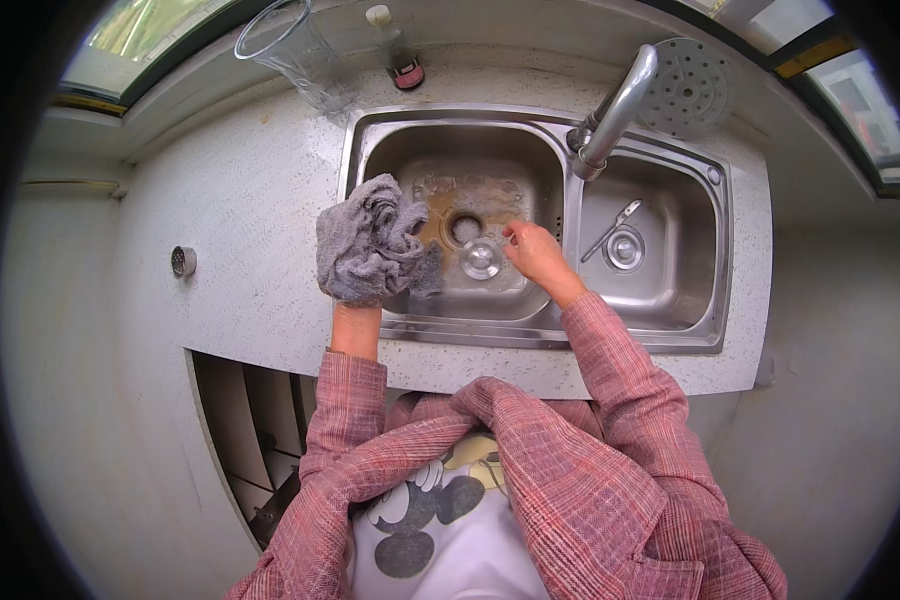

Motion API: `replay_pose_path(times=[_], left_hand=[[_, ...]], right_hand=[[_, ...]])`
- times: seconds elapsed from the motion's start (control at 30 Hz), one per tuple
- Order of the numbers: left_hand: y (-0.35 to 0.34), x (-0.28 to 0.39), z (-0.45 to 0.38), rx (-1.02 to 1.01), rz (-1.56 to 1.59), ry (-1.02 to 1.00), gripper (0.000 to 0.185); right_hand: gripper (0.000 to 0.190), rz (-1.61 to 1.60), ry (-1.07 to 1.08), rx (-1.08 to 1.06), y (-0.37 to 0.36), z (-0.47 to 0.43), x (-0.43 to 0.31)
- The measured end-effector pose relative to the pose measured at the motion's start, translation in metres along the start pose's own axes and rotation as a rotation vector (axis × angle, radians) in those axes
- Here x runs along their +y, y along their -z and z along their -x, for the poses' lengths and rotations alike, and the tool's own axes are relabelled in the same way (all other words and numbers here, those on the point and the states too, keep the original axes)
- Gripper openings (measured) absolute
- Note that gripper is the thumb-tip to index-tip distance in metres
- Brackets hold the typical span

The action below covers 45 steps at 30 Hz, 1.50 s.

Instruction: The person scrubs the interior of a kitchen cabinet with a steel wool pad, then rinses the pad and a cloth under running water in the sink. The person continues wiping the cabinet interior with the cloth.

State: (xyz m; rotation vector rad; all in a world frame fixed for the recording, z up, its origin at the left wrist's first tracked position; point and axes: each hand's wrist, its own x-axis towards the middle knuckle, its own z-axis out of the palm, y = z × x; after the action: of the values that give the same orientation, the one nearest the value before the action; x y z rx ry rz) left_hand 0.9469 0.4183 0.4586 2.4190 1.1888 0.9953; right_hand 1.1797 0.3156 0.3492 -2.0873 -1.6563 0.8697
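A bunched grey terry cloth (371, 244) is held in my left hand (357, 330); it hides the fingers, and only the wrist shows. The cloth is above the left rim of the larger stainless steel basin (487, 304), with one corner hanging inside. My right hand (536, 251) is over the right part of that basin, its fingers bent and nothing visible between them. Just left of its fingertips, a round metal sink strainer (481, 259) lies beside the uncovered drain hole (465, 228). Brownish, foamy water wets the basin floor around the drain.
In the smaller basin (679, 292), a slim knife-like utensil (613, 229) lies beside a drain strainer (625, 249). The faucet (616, 109) arches over the divider. Behind stand a clear vessel (304, 64), a bottle (403, 64) and a perforated disc (686, 86). A small perforated cap (184, 262) sits left.
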Motion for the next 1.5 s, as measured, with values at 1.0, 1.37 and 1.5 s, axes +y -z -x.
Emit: replay_pose_path(times=[1.0,1.37,1.5], left_hand=[[-0.005,-0.006,0.025,-0.058,0.423,0.280,0.051],[-0.027,0.011,0.031,-0.154,0.491,0.302,0.048],[-0.025,0.015,0.022,-0.164,0.167,0.064,0.050]], right_hand=[[0.021,0.386,0.123,-0.230,-0.018,-0.003,0.016],[0.030,-0.404,0.316,0.674,0.160,0.050,-0.114],[0.029,-0.329,0.326,0.601,0.158,0.008,-0.133]])
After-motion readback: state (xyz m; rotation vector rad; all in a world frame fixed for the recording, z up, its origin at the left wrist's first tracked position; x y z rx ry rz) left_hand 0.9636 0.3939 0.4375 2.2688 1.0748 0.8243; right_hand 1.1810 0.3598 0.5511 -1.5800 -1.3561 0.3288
